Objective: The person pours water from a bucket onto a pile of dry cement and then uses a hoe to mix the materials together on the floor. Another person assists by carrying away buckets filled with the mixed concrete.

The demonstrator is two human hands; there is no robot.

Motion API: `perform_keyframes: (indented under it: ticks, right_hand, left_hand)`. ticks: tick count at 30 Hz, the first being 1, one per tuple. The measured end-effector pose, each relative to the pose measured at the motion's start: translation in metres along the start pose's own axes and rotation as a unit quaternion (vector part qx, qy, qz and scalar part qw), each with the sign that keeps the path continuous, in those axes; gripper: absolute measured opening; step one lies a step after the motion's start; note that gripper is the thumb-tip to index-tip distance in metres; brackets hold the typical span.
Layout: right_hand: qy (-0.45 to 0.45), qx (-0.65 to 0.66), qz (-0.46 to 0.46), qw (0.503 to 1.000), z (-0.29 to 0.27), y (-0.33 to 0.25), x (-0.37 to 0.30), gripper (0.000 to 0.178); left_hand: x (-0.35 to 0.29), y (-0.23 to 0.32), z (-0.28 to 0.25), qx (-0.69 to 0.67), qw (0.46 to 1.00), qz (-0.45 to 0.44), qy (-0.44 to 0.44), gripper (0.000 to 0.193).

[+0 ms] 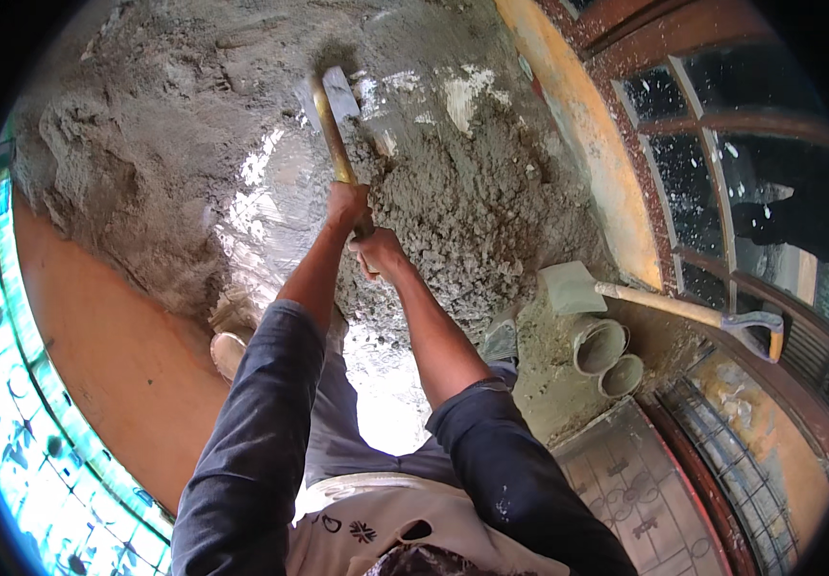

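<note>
Both my hands grip the yellowish wooden handle (333, 134) of a hoe. My left hand (345, 204) sits higher on the shaft, and my right hand (376, 250) is just below it, near the handle's end. The flat metal blade (336, 94) rests far out in a big heap of wet grey mortar (453, 192). A smooth, shiny wet patch (270, 206) lies to the left of the handle. My dark blue sleeves run up from the lower edge.
A shovel (664, 305) with a wooden shaft lies at the right of the heap. Two short grey pipe pieces (608, 357) stand beside it. My feet (227, 350) are at the heap's near edge. A brown metal window grille (721, 173) lies right, orange floor (117, 365) left.
</note>
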State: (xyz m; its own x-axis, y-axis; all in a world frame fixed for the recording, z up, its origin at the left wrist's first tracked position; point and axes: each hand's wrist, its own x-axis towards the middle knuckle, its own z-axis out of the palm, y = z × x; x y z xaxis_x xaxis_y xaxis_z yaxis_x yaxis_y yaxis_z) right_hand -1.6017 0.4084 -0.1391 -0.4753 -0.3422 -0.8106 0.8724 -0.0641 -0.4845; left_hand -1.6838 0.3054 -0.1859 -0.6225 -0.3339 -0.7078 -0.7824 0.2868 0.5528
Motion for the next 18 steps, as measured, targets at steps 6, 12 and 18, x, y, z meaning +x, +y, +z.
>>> perform_keyframes:
  ticks: [6,12,18]
  right_hand:
    - [0.026,-0.160,0.053,0.985,-0.001,0.102,-0.091,0.017]
    - [0.022,-0.394,-0.015,0.919,-0.084,0.113,-0.273,0.019]
    - [0.113,-0.381,0.089,0.913,-0.146,0.118,-0.470,0.034]
  left_hand:
    - [-0.046,-0.159,0.000,0.562,0.669,0.484,-0.049,0.017]
    - [-0.230,-0.074,0.054,-0.137,0.962,-0.130,-0.199,0.023]
    - [-0.223,-0.113,0.082,-0.442,0.870,-0.068,-0.208,0.019]
